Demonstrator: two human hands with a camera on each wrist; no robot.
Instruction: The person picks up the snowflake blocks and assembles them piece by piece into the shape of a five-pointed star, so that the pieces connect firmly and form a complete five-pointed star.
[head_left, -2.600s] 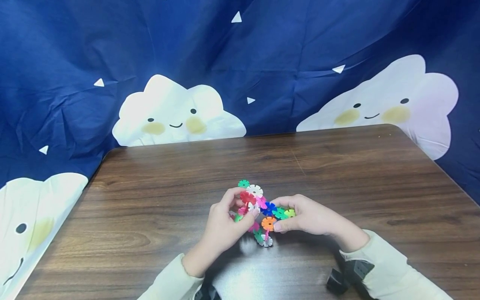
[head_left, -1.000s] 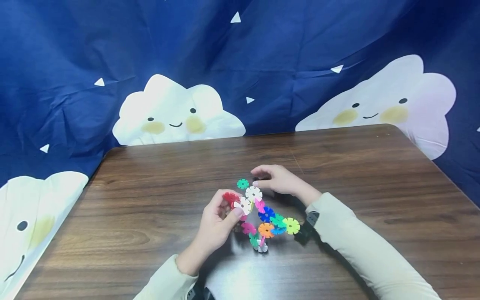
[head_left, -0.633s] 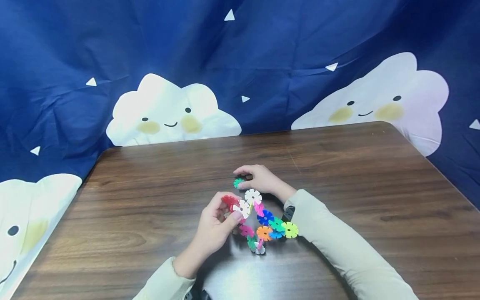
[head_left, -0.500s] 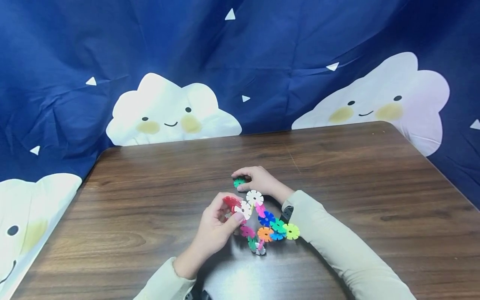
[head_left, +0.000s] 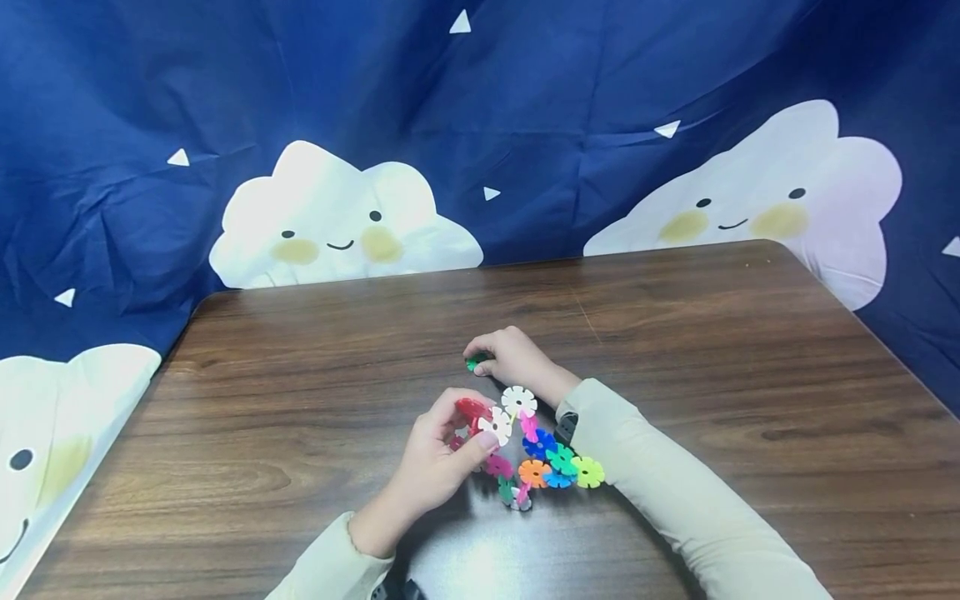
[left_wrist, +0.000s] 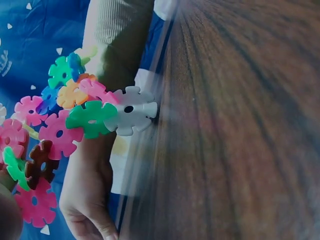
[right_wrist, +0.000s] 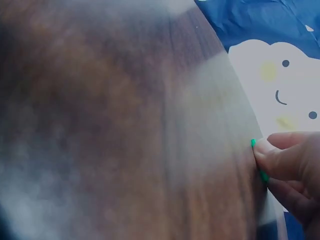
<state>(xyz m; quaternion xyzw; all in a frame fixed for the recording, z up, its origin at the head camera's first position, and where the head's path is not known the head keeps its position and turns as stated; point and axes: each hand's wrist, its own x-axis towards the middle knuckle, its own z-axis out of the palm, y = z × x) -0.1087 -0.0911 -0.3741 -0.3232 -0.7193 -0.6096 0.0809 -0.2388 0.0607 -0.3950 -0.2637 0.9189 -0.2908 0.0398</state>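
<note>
Right hand [head_left: 513,358]: fingers pinched the loose green disc [head_left: 475,362], flat on the bench [head_left: 300,400].
Left hand [head_left: 442,454]: gripped the joined disc cluster [head_left: 536,454] by its red end.
Handling: likely light, stiff, slick plastic — best pinched at the notched rim.

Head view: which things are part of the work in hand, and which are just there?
In hand:
- snowflake-disc cluster, gripped by the left hand
- loose green disc, pinched by the right hand on the table

Just there:
- blue cloud-print cloth behind the table
</note>
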